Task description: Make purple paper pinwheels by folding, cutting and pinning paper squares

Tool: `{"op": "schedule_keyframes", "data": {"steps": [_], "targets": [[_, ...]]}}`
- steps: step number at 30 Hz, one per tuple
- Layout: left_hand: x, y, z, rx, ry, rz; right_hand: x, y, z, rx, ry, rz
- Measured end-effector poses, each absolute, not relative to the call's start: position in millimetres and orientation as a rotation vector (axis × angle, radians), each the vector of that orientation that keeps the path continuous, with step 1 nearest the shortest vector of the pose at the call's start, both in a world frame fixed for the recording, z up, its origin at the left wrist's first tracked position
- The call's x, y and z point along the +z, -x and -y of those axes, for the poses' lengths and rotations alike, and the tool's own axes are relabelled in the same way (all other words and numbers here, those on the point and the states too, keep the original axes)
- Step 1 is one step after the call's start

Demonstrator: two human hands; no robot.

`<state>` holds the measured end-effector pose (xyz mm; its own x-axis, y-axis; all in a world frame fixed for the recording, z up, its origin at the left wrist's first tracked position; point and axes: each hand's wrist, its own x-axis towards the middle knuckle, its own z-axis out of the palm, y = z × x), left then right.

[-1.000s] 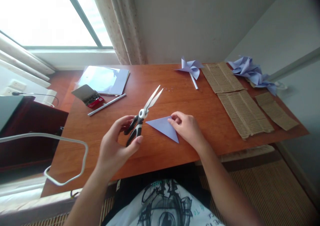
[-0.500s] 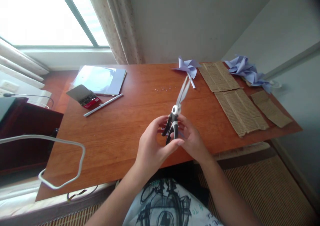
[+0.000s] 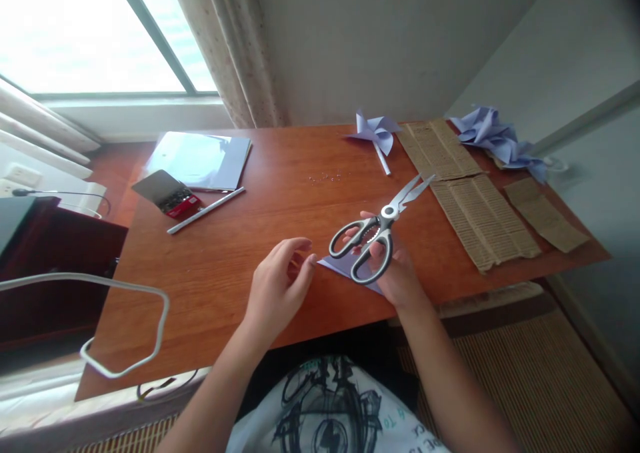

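Observation:
My right hand (image 3: pixel 395 273) grips black-and-white scissors (image 3: pixel 379 229) by the handles, blades slightly apart and pointing up and to the right. Under that hand lies a folded lilac paper triangle (image 3: pixel 345 266) on the wooden table (image 3: pixel 250 239). My left hand (image 3: pixel 277 289) hovers just left of the triangle, fingers loosely spread, its fingertips at the paper's left corner and holding nothing.
A lilac paper pinwheel on a white stick (image 3: pixel 376 134) lies at the far edge. Corrugated cardboard strips (image 3: pixel 475 206) and crumpled lilac paper (image 3: pixel 497 141) sit at right. At left are a paper pad (image 3: pixel 203 159), a box of pins (image 3: pixel 170 193), a white stick (image 3: pixel 205 210) and a white cable (image 3: pixel 125 319).
The scissors passed from my left hand to my right hand and moved right. My left hand let go and dropped to the triangle's left corner.

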<state>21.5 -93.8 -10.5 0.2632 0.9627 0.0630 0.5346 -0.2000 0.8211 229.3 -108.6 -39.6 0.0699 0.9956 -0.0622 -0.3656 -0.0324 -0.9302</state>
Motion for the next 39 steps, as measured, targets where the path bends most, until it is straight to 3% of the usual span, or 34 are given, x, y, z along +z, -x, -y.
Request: {"op": "schedule_keyframes", "data": {"steps": [12, 26, 35, 39], "targets": [[-19.2, -44.8, 77.1, 0.344, -2.230, -1.411, -37.2, -228.2, 106.8, 1.390, 0.908, 0.739], [-17.7, -9.3, 74.1, 0.672, -2.102, -1.181, -19.3, -253.7, 115.0, 0.912, 1.249, 1.021], [-2.8, -5.6, 76.0, 0.791, -2.254, -1.000, -24.8, -234.7, 108.0, 1.147, 1.306, 1.032], [-5.4, -12.1, 78.2, 0.985, -1.986, -1.079, -17.3, -226.4, 109.3, 1.122, 1.279, 0.986]]}}
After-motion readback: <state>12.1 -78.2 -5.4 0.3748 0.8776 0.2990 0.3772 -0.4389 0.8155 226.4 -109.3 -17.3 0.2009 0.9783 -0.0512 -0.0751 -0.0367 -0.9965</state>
